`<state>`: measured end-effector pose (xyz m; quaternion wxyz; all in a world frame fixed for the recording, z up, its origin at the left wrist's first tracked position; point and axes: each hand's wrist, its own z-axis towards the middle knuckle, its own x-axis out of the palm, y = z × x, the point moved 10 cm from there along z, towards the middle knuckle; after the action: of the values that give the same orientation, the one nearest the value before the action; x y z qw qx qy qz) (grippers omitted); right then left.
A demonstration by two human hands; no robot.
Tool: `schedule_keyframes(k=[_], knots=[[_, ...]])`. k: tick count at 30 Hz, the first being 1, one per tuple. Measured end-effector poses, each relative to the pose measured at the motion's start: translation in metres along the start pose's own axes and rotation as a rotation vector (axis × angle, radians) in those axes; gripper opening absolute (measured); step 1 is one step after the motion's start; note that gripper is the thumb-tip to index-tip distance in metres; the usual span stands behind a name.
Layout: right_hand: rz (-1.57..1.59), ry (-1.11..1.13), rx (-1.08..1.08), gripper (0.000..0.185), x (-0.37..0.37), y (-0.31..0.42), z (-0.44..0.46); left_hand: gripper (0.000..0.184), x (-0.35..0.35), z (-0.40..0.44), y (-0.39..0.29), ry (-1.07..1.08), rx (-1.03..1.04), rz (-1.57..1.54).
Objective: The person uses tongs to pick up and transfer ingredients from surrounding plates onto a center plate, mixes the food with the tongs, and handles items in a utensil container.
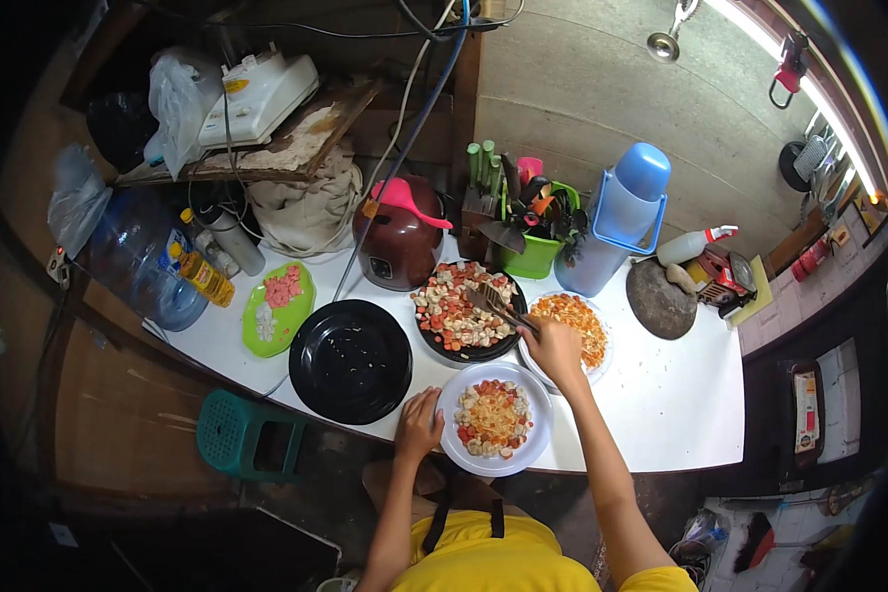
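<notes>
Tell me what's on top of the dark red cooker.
A pink scoop lies on the dark red cooker; the surface beneath it and the cooker's inside are covered.

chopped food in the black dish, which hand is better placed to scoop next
Likely the right hand, holding the utensil over the chopped food; the left hand is by the front plate.

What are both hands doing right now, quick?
Left hand: at the white plate's edge; can't tell if it's gripping.
Right hand: closed around the handle of a serving utensil, over the black pan of chopped food.
</notes>
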<state>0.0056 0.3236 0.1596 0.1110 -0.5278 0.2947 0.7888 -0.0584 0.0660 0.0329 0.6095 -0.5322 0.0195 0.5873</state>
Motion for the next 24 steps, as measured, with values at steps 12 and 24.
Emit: schedule_keyframes(k=[12, 24], knots=[[-0.487, 0.05, -0.474, 0.007, 0.049, 0.104, 0.049, 0.04, -0.002, 0.001, -0.002, 0.021, -0.01, 0.02], [-0.414, 0.138, -0.506, 0.006, 0.048, 0.098, 0.048, 0.04, 0.0, 0.001, 0.0, 0.039, -0.029, 0.015]])
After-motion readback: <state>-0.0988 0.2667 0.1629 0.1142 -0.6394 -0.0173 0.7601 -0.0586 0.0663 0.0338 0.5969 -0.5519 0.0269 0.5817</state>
